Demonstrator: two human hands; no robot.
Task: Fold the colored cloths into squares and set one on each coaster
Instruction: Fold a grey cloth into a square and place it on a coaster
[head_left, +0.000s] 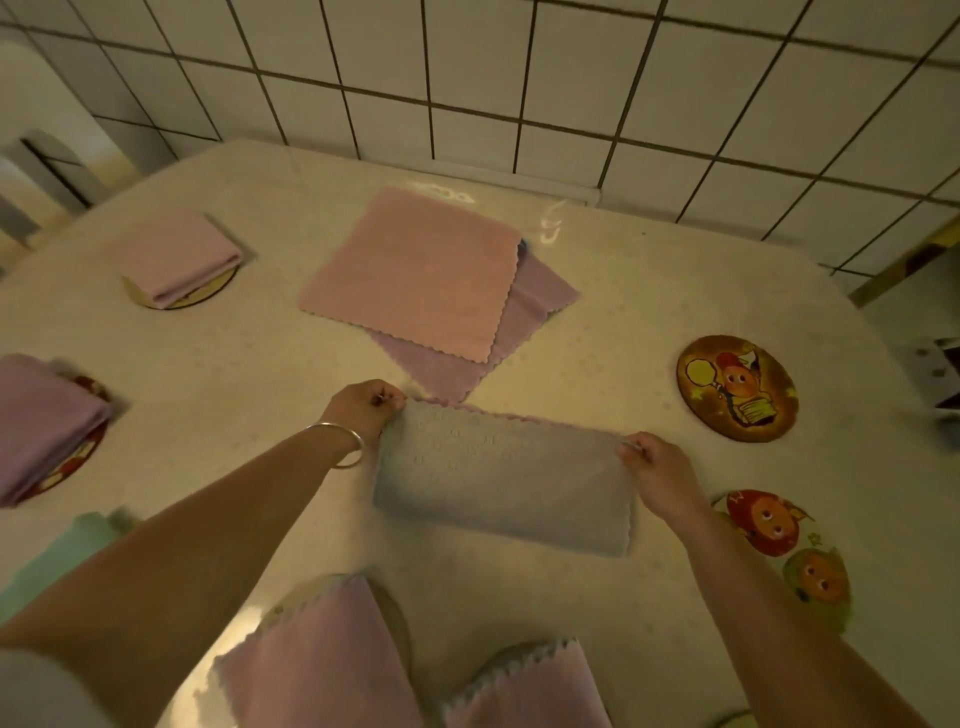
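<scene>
A grey-blue cloth, folded in half into a long rectangle, lies on the table in front of me. My left hand pinches its far left corner and my right hand pinches its far right corner. Behind it a pink cloth lies flat on top of a lilac cloth. Folded lilac cloths sit on coasters at the far left, the left edge and the near edge. Two coasters on the right are bare: a round brown one and one with cartoon faces.
A mint green cloth shows at the near left, partly behind my left arm. The white tiled wall runs along the table's far edge. A small object stands at the right edge.
</scene>
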